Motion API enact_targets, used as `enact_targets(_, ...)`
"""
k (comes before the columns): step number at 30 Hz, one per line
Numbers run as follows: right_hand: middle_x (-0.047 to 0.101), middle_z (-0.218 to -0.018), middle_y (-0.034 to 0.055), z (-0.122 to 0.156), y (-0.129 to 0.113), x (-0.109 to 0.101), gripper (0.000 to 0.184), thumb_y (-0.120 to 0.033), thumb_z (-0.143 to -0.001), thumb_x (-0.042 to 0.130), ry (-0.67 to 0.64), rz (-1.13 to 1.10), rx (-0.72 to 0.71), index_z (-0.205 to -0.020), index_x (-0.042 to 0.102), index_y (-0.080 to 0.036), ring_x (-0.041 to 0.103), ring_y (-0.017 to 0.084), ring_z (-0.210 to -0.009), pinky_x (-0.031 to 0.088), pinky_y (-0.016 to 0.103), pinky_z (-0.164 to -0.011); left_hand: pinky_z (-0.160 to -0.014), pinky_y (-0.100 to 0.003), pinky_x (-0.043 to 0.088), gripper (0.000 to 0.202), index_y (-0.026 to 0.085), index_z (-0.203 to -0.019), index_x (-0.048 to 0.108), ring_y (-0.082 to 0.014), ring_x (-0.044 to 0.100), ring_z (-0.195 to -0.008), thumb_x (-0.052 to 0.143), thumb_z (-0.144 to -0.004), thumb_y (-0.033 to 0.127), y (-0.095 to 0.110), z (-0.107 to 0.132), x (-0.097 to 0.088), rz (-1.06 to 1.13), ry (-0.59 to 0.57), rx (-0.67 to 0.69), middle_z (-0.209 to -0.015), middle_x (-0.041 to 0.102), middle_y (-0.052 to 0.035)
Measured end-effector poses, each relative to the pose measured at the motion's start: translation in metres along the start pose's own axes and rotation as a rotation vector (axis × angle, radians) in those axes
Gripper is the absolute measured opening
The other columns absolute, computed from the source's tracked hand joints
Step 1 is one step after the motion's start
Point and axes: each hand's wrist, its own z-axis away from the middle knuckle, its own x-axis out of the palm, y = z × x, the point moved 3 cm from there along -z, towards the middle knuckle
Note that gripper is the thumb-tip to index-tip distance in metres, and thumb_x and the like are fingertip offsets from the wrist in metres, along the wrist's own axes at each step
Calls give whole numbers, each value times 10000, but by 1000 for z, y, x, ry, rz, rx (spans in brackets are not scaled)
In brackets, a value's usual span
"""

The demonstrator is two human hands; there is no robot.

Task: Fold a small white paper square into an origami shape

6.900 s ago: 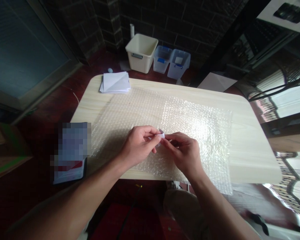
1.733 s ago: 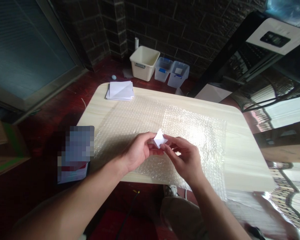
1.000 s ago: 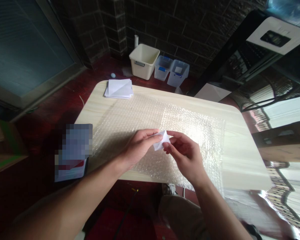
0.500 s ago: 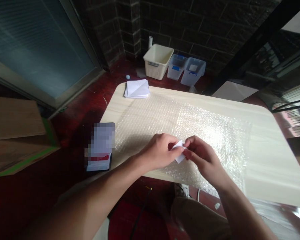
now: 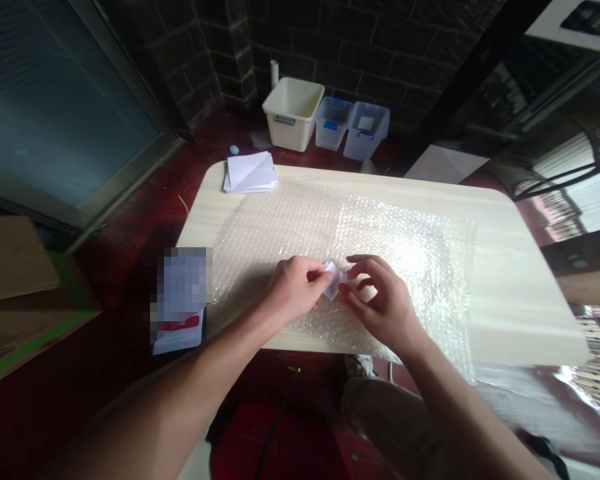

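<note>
A small folded piece of white paper [image 5: 334,281] is held low over the bubble wrap [image 5: 300,227], near the table's front edge. My left hand [image 5: 300,283] is closed on the paper's left side, thumb on top. At the paper's right edge is my right hand [image 5: 380,300], with thumb and forefinger apart and their tips at the edge. Its other fingers are loosely bent and spread. The underside of the paper is hidden.
Bubble wrap covers much of the pale table [image 5: 510,267]. A stack of white paper [image 5: 251,173] lies at the far left corner. A partly pixelated phone-like device [image 5: 180,330] is at the left edge. Beyond the table stand a cream bin [image 5: 293,120] and clear boxes [image 5: 367,130].
My right fingers have loosened and spread from their pinch, showing more of the paper. My left hand still grips it. The whole view has shifted, so things appear further left.
</note>
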Motion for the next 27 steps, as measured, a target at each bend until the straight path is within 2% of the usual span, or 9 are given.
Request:
enact_targets(3, 719, -1165, 114, 1, 2, 2, 119, -273, -930, 735, -4, 35, -2, -1009, 662, -222, 666, 188, -768, 571, 353, -656, -491, -273, 493, 277, 192, -815, 762, -187, 673, -476, 647, -944, 409, -6, -6, 1, 130, -45, -55, -546, 671, -30)
enact_targets(7, 728, -1010, 79, 1, 3, 7, 107, -278, -949, 737, 27, 80, 21, -1023, 689, -218, 638, 174, -701, 541, 343, -641, -451, -274, 522, 264, 183, -853, 765, -202, 699, -497, 697, -922, 428, -9, -13, 0, 207, -72, -61, -603, 702, -52)
enact_targets(12, 747, -1040, 92, 2, 0, 11, 94, -217, -929, 752, 51, 116, -19, -1016, 718, -215, 695, 242, -874, 570, 404, -783, -405, -246, 470, 230, 186, -827, 771, -182, 661, -458, 705, -908, 392, -7, -16, -7, 137, -31, -54, -568, 684, -46)
enact_targets(17, 746, -1128, 132, 4, -2, 14, 100, -251, -938, 752, 128, 203, -50, -1026, 791, -223, 687, 302, -993, 583, 466, -816, -410, -242, 421, 224, 179, -813, 796, -153, 605, -427, 727, -885, 380, -2, -18, -9, 113, -21, -79, -543, 678, -48)
enact_targets(23, 787, -1049, 105, 4, -5, 22, 123, -216, -958, 741, 149, 260, -93, -1022, 843, -237, 699, 279, -924, 595, 443, -790, -411, -238, 370, 265, 184, -813, 800, -126, 519, -412, 708, -884, 423, -6, -18, -10, 57, -37, -115, -535, 661, -28)
enact_targets(27, 819, -1022, 79, 5, -6, 23, 143, -155, -934, 769, 183, 275, -106, -1000, 863, -238, 731, 250, -893, 612, 403, -789, -458, -234, 362, 242, 183, -803, 788, -126, 537, -456, 714, -866, 404, -6, -18, -11, -3, -36, -57, -527, 639, -7)
